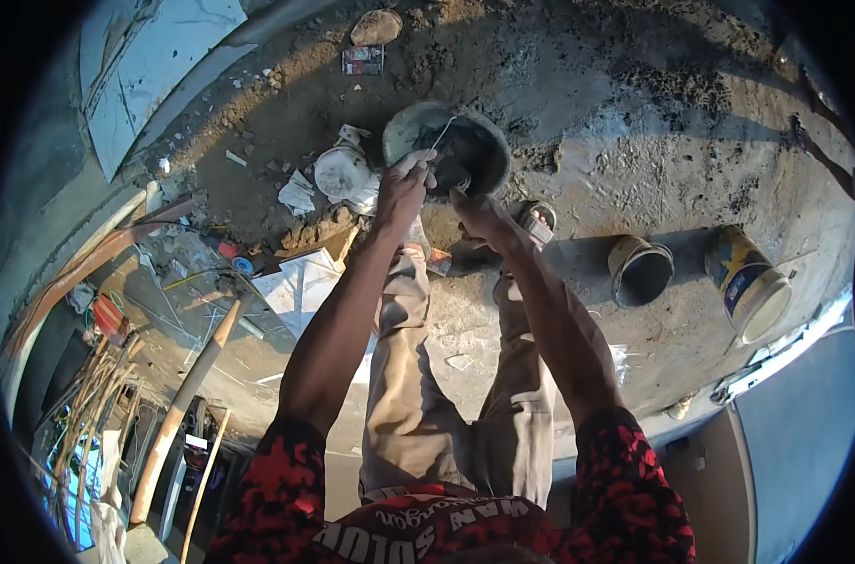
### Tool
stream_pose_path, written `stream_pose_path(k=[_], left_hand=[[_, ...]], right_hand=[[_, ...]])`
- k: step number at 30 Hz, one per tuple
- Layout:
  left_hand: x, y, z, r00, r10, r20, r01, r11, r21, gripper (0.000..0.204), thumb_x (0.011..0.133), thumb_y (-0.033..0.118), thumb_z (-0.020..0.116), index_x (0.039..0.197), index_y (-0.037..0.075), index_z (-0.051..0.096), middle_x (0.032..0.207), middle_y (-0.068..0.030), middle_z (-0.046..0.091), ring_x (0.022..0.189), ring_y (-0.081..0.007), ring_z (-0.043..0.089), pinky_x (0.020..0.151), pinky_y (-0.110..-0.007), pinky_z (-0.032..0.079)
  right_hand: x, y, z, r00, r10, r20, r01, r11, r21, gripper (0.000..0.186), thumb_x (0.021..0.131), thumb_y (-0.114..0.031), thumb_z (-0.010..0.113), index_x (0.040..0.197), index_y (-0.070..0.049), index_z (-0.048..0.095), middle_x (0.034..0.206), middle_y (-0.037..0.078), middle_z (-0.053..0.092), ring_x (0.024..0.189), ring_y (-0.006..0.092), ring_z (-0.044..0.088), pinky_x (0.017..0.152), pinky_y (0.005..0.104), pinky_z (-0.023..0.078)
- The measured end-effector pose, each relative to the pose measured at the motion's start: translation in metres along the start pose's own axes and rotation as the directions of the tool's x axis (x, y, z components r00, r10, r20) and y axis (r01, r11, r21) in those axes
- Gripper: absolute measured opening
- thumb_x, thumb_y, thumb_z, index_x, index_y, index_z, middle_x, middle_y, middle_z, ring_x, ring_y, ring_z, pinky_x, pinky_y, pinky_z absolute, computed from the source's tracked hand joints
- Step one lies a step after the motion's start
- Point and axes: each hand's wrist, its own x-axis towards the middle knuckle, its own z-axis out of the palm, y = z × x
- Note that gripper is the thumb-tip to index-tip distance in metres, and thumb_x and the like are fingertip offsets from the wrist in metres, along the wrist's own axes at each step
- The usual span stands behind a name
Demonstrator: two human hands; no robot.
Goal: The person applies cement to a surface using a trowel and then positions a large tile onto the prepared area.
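Observation:
A round, dark basin [400, 133] with a grey, wet-looking mix inside stands on the ground in front of my feet. My left hand [407, 188] is over its near left rim, with the fingers closed on a thin pale rod [443, 133] that slants up to the right across the basin. At the near right rim is my right hand [483, 218], its fingers curled closed. What it grips, if anything, is hidden from this view. A small whitish bucket [341, 175], smeared with grey, sits just left of the basin.
To the right, an upright bucket [642, 271] and a larger tipped bucket [754, 291] rest on the rough ground. Boards and a white sheet [300, 287] lie left of my legs. A wooden pole [185, 404] leans near bundled sticks [84, 399]. Far off lies a stone [376, 27].

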Motion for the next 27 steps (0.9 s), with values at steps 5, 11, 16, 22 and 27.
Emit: stream_pose_path(k=[5, 11, 16, 22, 27], left_hand=[[0.048, -0.018, -0.006, 0.997, 0.053, 0.057, -0.063, 0.980, 0.188, 0.026, 0.096, 0.015, 0.046, 0.114, 0.006, 0.061, 0.066, 0.0040, 0.051, 0.057, -0.0030, 0.038, 0.051, -0.020, 0.029], [0.091, -0.015, -0.018, 0.980, 0.143, 0.137, -0.190, 0.877, 0.442, 0.027, 0.093, 0.019, 0.045, 0.111, 0.009, 0.063, 0.060, 0.0025, 0.047, 0.053, -0.0061, 0.041, 0.051, -0.024, 0.035], [0.116, -0.016, -0.030, 0.966, 0.214, 0.147, -0.259, 0.773, 0.579, 0.026, 0.094, 0.020, 0.044, 0.111, 0.013, 0.063, 0.062, 0.0036, 0.043, 0.055, -0.0060, 0.038, 0.052, -0.024, 0.035], [0.134, -0.028, -0.074, 0.979, 0.193, 0.065, -0.182, 0.689, 0.702, 0.024, 0.095, 0.020, 0.044, 0.110, 0.015, 0.062, 0.065, 0.0061, 0.039, 0.057, -0.0042, 0.035, 0.052, -0.021, 0.032], [0.154, -0.024, -0.072, 0.964, 0.259, 0.058, -0.236, 0.735, 0.636, 0.022, 0.095, 0.015, 0.043, 0.107, 0.011, 0.061, 0.066, 0.0077, 0.039, 0.058, -0.0027, 0.033, 0.051, -0.020, 0.029]], right_hand=[[0.005, 0.080, -0.014, 0.747, -0.647, -0.151, 0.442, 0.655, -0.613, 0.045, 0.072, -0.014, 0.061, 0.110, 0.006, 0.046, 0.085, 0.025, 0.059, 0.072, 0.0391, 0.062, 0.058, 0.0448, 0.050], [0.081, 0.122, -0.056, 0.558, -0.825, 0.094, 0.483, 0.230, -0.845, 0.035, 0.076, -0.015, 0.059, 0.107, -0.003, 0.048, 0.091, 0.016, 0.049, 0.085, 0.0311, 0.057, 0.069, 0.0395, 0.049], [0.155, 0.184, -0.125, 0.537, -0.832, 0.142, 0.400, 0.103, -0.911, 0.031, 0.078, -0.012, 0.054, 0.108, -0.007, 0.050, 0.093, 0.016, 0.047, 0.087, 0.0322, 0.054, 0.070, 0.0413, 0.045], [0.092, 0.267, -0.208, 0.596, -0.797, -0.099, 0.257, 0.307, -0.916, 0.040, 0.073, -0.011, 0.060, 0.110, -0.006, 0.048, 0.103, 0.018, 0.050, 0.094, 0.0362, 0.053, 0.076, 0.0426, 0.044], [0.034, 0.271, -0.230, 0.650, -0.665, -0.369, 0.291, 0.666, -0.687, 0.043, 0.077, -0.012, 0.063, 0.117, -0.004, 0.048, 0.101, 0.018, 0.056, 0.088, 0.0341, 0.058, 0.076, 0.0371, 0.048]])
